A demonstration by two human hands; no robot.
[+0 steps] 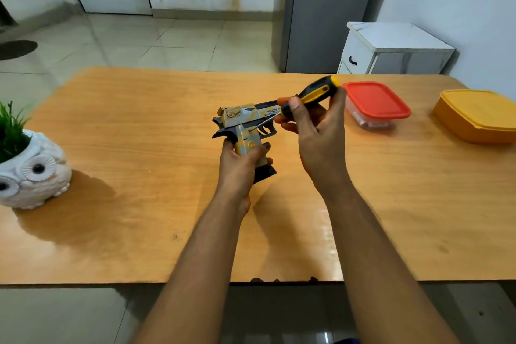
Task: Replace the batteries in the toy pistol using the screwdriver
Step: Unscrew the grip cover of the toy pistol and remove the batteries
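The toy pistol (245,127) is held above the middle of the wooden table (139,148), with its barrel pointing to 3 o'clock. Its body is tan and yellow with worn paint, and the slide, the trigger guard and the base of the grip are dark. The left hand (240,167) wraps its fingers around the grip from below. The right hand (315,134) pinches the screwdriver (304,100) at the lower end of the black and yellow handle with thumb and fingers. The thin metal shaft goes down toward 8 o'clock, and its tip touches the side of the pistol just above the grip.

At 3 o'clock from the pistol stands a clear box with a red lid (377,100), just behind the right hand. Farther to 3 o'clock lies a yellow box (477,117). At 9 o'clock, near the table edge, stands a white owl pot (33,170) with a green plant.
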